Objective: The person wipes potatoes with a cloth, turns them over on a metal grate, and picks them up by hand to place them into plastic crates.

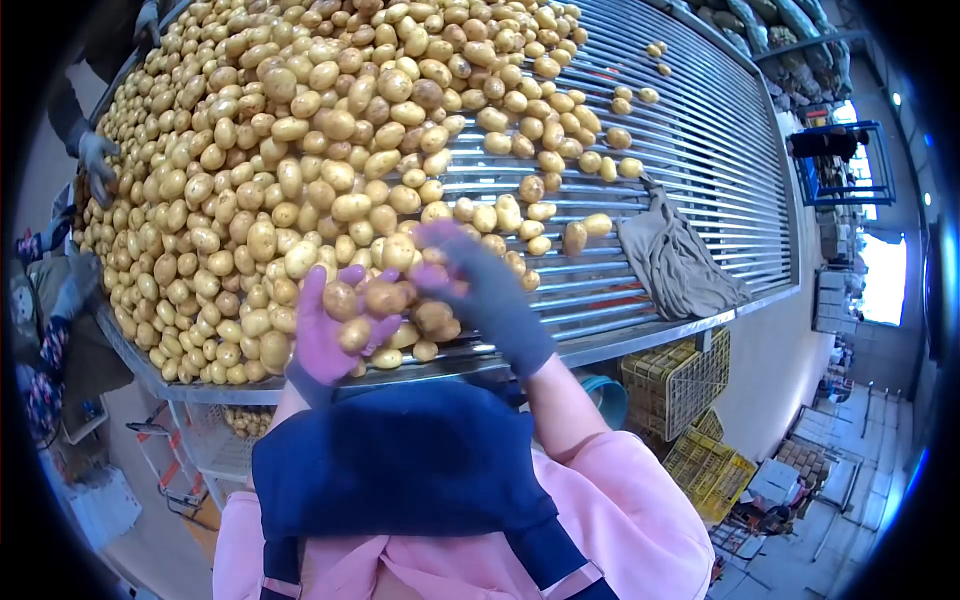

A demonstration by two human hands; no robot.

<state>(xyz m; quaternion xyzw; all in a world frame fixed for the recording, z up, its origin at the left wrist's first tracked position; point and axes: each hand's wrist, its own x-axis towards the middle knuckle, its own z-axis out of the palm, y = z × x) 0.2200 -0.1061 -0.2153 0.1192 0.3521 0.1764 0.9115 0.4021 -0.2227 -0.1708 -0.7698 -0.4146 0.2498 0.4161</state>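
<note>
My left hand [318, 335], in a pink and grey glove, is palm up at the near edge of the potato heap [250, 180]. Its fingers curl around a few potatoes [341, 300], which rest in the palm. My right hand [475, 280], in a grey glove with pink fingertips, is just to the right. Motion blurs it a little; its thumb and fingers are apart, and I see nothing held between them. A browned potato [433, 318] lies between the two hands.
The heap lies on a table of metal rollers [700, 130] with a metal rim. A grey cloth [675, 255] is draped at the right. Yellow crates [680, 385] and a teal bucket [604, 400] stand below. Other people's gloved hands [97, 165] reach in from the left.
</note>
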